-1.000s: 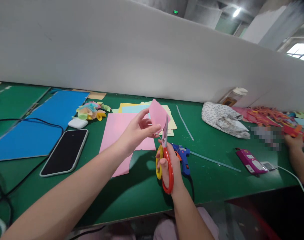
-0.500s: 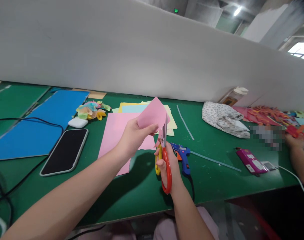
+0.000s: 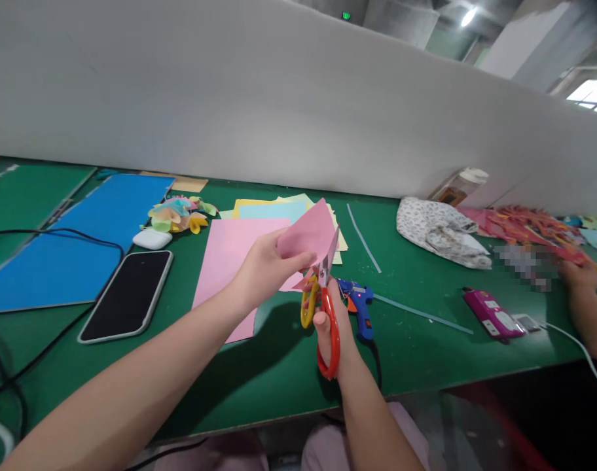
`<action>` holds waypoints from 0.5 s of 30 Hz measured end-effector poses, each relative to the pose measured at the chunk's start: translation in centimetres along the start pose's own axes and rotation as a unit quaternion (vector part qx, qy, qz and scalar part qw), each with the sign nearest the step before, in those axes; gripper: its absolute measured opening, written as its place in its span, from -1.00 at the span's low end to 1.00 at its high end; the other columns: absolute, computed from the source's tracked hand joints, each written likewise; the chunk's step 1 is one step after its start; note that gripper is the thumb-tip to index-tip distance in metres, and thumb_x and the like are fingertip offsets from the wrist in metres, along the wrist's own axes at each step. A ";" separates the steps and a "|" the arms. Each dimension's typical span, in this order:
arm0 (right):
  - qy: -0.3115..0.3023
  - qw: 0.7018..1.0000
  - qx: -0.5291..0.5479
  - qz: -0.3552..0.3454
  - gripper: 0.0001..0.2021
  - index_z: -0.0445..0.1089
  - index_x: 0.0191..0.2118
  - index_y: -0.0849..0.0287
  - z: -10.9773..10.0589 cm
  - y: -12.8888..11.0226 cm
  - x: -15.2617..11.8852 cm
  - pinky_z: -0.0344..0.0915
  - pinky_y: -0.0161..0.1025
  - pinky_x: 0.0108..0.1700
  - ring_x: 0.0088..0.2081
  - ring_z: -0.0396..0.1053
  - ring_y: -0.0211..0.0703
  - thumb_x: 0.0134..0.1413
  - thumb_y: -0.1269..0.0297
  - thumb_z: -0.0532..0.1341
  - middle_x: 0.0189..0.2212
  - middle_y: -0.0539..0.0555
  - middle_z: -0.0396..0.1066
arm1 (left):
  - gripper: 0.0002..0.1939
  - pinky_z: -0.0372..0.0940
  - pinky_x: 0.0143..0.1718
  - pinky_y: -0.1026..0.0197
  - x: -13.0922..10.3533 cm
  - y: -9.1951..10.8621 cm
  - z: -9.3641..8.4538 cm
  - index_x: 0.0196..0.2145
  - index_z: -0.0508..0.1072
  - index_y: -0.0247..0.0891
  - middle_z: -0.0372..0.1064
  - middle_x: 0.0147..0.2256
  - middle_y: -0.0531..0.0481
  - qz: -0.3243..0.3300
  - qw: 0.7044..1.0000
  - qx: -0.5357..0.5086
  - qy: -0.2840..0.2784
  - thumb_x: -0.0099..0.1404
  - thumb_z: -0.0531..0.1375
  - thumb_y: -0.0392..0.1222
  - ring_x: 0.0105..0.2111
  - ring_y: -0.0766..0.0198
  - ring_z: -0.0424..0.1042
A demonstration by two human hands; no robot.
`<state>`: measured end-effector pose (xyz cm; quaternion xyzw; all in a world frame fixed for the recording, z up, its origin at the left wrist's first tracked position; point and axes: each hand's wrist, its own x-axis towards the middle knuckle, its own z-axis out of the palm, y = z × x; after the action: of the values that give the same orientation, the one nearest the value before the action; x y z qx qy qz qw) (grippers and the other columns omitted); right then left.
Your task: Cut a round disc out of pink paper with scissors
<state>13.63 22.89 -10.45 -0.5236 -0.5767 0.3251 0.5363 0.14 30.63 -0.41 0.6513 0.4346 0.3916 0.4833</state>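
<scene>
My left hand [image 3: 263, 267] pinches a small folded piece of pink paper [image 3: 308, 237] above the green table [image 3: 259, 373]. My right hand [image 3: 335, 327] grips red-and-yellow scissors [image 3: 323, 314], blades pointing up into the paper's right edge. A narrow strip of the pink paper stands along the blade. Under both hands lies a large pink sheet [image 3: 230, 252].
A phone [image 3: 127, 294], a white case [image 3: 152, 238], paper flowers [image 3: 178, 216] and a blue board [image 3: 72, 242] lie left. Coloured sheets [image 3: 273, 210] lie behind. A blue glue gun [image 3: 360, 311], a floral cloth [image 3: 438, 232] and a magenta device [image 3: 489, 315] lie right. Another person's hand [image 3: 580, 278] works at far right.
My left hand has turned the pink paper flatter and lowered it. The scissors have cut further into its right edge, and their yellow handle has swung open.
</scene>
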 end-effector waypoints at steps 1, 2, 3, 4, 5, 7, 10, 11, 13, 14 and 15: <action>-0.002 1.000 0.002 0.001 -0.05 0.22 0.23 0.07 0.0 0.0 0.0 0.43 -0.09 -0.30 -0.32 0.43 -0.01 -0.04 -0.60 -0.07 -0.13 0.17 0.42 | -0.87 0.26 -0.41 0.28 0.0 0.0 0.0 -0.42 0.46 -0.28 0.41 -0.53 0.14 -0.002 1.000 -0.004 -0.001 0.17 0.31 -0.18 -0.47 0.35 0.37; -0.003 1.000 0.003 0.002 -0.03 0.20 0.25 0.07 0.0 -0.1 -0.1 0.44 -0.09 -0.29 -0.31 0.43 -0.01 -0.05 -0.60 -0.07 -0.13 0.17 0.42 | -0.87 0.26 -0.41 0.28 0.0 -0.1 -0.1 -0.42 0.46 -0.28 0.41 -0.53 0.14 -0.002 1.000 -0.010 -0.003 0.17 0.32 -0.18 -0.48 0.36 0.37; -0.003 1.000 0.004 0.003 -0.02 0.19 0.26 0.07 0.0 -0.1 -0.1 0.44 -0.09 -0.29 -0.31 0.43 -0.01 -0.06 -0.61 -0.07 -0.13 0.17 0.41 | -0.87 0.26 -0.41 0.29 0.0 -0.1 -0.1 -0.41 0.46 -0.28 0.41 -0.53 0.14 -0.001 1.000 -0.014 -0.004 0.17 0.31 -0.18 -0.48 0.36 0.37; -0.004 1.000 0.006 0.003 -0.02 0.19 0.26 0.07 0.0 -0.1 -0.1 0.44 -0.09 -0.28 -0.31 0.43 -0.01 -0.06 -0.61 -0.06 -0.12 0.17 0.41 | -0.87 0.26 -0.41 0.29 0.1 -0.2 -0.1 -0.41 0.46 -0.28 0.41 -0.52 0.14 0.000 1.000 -0.018 -0.004 0.17 0.31 -0.19 -0.48 0.37 0.37; -0.005 1.000 0.009 0.003 -0.02 0.19 0.26 0.06 0.0 -0.1 -0.1 0.44 -0.09 -0.28 -0.30 0.43 -0.01 -0.06 -0.61 -0.06 -0.12 0.17 0.41 | -0.88 0.26 -0.41 0.29 0.1 -0.2 -0.1 -0.41 0.46 -0.28 0.42 -0.52 0.14 0.002 1.000 -0.021 -0.003 0.17 0.31 -0.20 -0.48 0.37 0.37; -0.005 1.000 0.016 0.002 -0.04 0.19 0.25 0.06 -0.1 -0.2 0.0 0.45 -0.09 -0.28 -0.30 0.43 -0.01 -0.06 -0.60 -0.05 -0.11 0.17 0.40 | -0.89 0.26 -0.42 0.30 0.1 -0.2 -0.1 -0.43 0.45 -0.28 0.41 -0.52 0.14 0.002 1.000 -0.025 -0.001 0.17 0.31 -0.21 -0.48 0.38 0.37; -0.004 1.000 0.022 -0.001 -0.09 0.25 0.15 0.05 -0.1 -0.1 0.1 0.44 -0.08 -0.28 -0.31 0.42 -0.02 -0.06 -0.60 -0.04 -0.12 0.15 0.40 | -0.89 0.27 -0.44 0.32 0.0 -0.2 -0.1 -0.43 0.46 -0.27 0.42 -0.51 0.14 -0.010 0.999 -0.032 -0.010 0.16 0.31 -0.22 -0.47 0.38 0.38; -0.002 1.000 0.022 -0.003 -0.11 0.27 0.12 0.06 0.0 -0.1 0.1 0.44 -0.07 -0.28 -0.31 0.42 -0.02 -0.06 -0.60 -0.03 -0.13 0.15 0.40 | -0.89 0.29 -0.44 0.32 0.0 -0.1 -0.1 -0.41 0.47 -0.27 0.44 -0.49 0.13 -0.016 0.999 -0.035 -0.014 0.16 0.32 -0.22 -0.46 0.37 0.40; 0.001 1.000 0.024 -0.004 -0.11 0.28 0.11 0.07 0.0 0.0 0.2 0.44 -0.05 -0.27 -0.31 0.41 -0.02 -0.07 -0.60 -0.02 -0.15 0.14 0.40 | -0.89 0.34 -0.41 0.30 -0.1 0.0 0.0 -0.37 0.50 -0.28 0.49 -0.44 0.10 -0.027 0.999 -0.039 -0.021 0.15 0.32 -0.21 -0.41 0.33 0.46; 0.003 1.000 0.025 -0.004 -0.10 0.27 0.13 0.07 0.0 0.0 0.2 0.44 -0.05 -0.26 -0.30 0.41 -0.02 -0.06 -0.60 -0.02 -0.15 0.14 0.39 | -0.88 0.36 -0.39 0.29 -0.1 0.1 0.0 -0.35 0.52 -0.28 0.51 -0.42 0.08 -0.030 0.998 -0.041 -0.022 0.15 0.33 -0.20 -0.39 0.30 0.48; 0.003 1.000 0.028 -0.003 -0.10 0.27 0.14 0.07 0.0 0.0 0.2 0.44 -0.04 -0.26 -0.30 0.40 -0.02 -0.06 -0.59 -0.02 -0.16 0.14 0.39 | -0.87 0.38 -0.37 0.27 -0.1 0.1 0.0 -0.33 0.53 -0.28 0.53 -0.40 0.06 -0.031 0.998 -0.042 -0.023 0.15 0.33 -0.20 -0.38 0.28 0.50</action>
<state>13.63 23.11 -10.43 -0.5076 -0.5676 0.3380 0.5531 0.09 30.52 -0.33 0.6251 0.4266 0.3792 0.5324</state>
